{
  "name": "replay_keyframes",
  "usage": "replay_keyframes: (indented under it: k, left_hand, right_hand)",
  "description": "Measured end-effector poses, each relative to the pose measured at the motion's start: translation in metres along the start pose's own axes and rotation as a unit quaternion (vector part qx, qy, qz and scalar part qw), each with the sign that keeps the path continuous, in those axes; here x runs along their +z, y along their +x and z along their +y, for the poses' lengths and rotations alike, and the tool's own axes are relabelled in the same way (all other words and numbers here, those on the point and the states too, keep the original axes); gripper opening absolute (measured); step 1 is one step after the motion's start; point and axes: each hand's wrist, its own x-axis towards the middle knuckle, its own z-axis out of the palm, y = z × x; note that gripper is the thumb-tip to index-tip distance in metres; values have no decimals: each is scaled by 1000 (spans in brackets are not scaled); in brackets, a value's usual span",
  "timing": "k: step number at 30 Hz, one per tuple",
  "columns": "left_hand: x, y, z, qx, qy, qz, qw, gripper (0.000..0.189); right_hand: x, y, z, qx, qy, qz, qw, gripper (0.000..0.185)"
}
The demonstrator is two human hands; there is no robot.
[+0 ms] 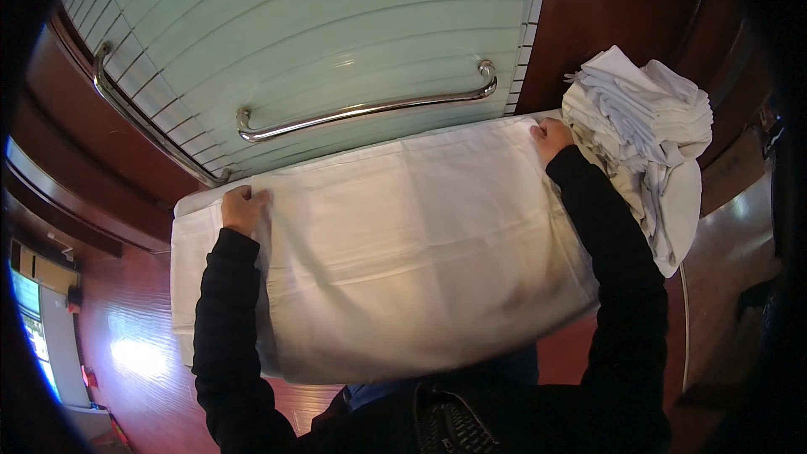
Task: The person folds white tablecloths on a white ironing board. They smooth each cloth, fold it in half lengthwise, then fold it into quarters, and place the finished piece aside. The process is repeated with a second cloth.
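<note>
A broad white cloth [403, 233] lies spread over a raised surface and hangs down on the side near my body. At the cloth's far left corner, my left hand [243, 209] pinches the edge between thumb and fingers. My right hand [551, 139] grips the far right corner in the same way. More white fabric [195, 265] covers the surface left of my left forearm. Just to the right of my right hand stands a heap of crumpled and folded white cloths [637, 120]. What lies beneath the cloth is hidden.
A chrome bar [365, 115] on a pale green glass panel [353, 25] runs behind the far edge of the cloth. Another chrome bar [151, 129] is at the left. A cardboard box [734, 170] stands beyond the heap. Reddish flooring [126, 302] shows at the lower left.
</note>
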Motion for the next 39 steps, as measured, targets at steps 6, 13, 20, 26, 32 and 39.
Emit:
replay_keyframes:
  k: [6, 13, 20, 26, 32, 39]
  left_hand:
    - [2, 15, 5, 49, 44, 45, 997, 35]
    - [19, 19, 16, 8, 127, 98, 987, 38]
    - [25, 13, 21, 20, 155, 123, 980, 37]
    - [19, 9, 26, 12, 158, 109, 981, 35]
    - [21, 13, 17, 36, 171, 110, 978, 33]
    - [-25, -3, 30, 93, 105, 23, 990, 46]
  right_hand:
    - [-9, 16, -7, -26, -19, 30, 999, 26]
    - [4, 10, -19, 32, -220, -38, 974, 30]
    - [-1, 9, -29, 81, -231, -56, 968, 29]
    - [-1, 7, -30, 86, -235, -58, 967, 31]
    - [8, 9, -15, 43, -221, -12, 974, 31]
    - [-5, 20, -5, 40, -199, -84, 976, 40]
